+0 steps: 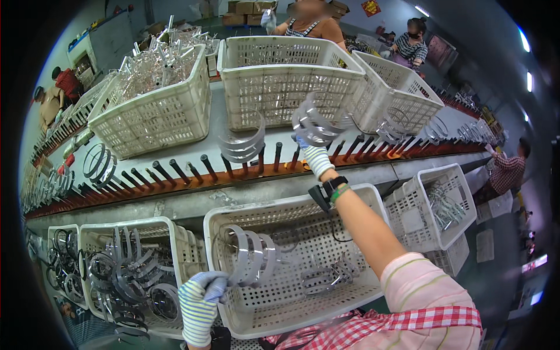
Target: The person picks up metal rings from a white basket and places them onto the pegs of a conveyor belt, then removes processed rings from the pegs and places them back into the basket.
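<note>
My left hand [201, 300], in a striped knit glove, is closed at the left rim of the near white basket [294, 205]. Several glossy grey curved bands [256, 259], open hoops in a row, stand out from its fingers over the basket. Stretched forward over the bench edge, my right hand [314, 153] wears a similar glove and grips another bunch of curved bands [318, 125], slightly blurred. Its fingers are partly hidden by the bands. Just left of it, more curved bands [242, 149] sit by the peg row. A few clear pieces [329, 277] lie in the near basket.
A row of black-tipped red pegs [210, 166] lines the bench edge. Large white baskets [291, 87] stand on the bench, the left one heaped with clear parts [160, 70]. Baskets of grey bands [131, 268] stand left, another basket [434, 210] right. Co-workers [408, 44] are across and alongside.
</note>
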Available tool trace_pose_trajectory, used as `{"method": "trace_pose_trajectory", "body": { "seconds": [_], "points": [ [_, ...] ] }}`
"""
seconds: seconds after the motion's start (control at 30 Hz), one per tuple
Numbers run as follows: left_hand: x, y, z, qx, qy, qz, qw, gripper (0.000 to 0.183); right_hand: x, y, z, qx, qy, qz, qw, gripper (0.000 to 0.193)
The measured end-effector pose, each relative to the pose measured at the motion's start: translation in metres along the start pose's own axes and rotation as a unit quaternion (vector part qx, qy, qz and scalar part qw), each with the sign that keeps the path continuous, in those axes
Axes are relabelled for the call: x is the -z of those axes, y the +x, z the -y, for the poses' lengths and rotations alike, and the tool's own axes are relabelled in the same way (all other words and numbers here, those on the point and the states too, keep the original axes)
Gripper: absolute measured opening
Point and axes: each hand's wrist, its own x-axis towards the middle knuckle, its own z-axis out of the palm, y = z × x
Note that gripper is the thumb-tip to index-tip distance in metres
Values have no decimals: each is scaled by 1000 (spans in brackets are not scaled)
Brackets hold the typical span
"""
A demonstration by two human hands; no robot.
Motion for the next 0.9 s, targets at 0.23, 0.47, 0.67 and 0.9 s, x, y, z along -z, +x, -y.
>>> {"method": "trace_pose_trajectory", "body": {
  "seconds": [0.23,0.47,0.67,0.9],
  "points": [
    [15,-1,1,78,-46,-154,984,14,-43,-29,69,-117,137,191,965,33],
    [1,12,-35,23,-92,-197,976,17,-36,-34,74,150,-140,363,909,25],
    [-23,30,-50,-19,-43,-172,984,17,114,-100,177,65,279,518,806,48],
    [-109,97,-36,-133,-271,-63,951,38,163,-123,126,-129,341,340,867,29]
  ]
}}
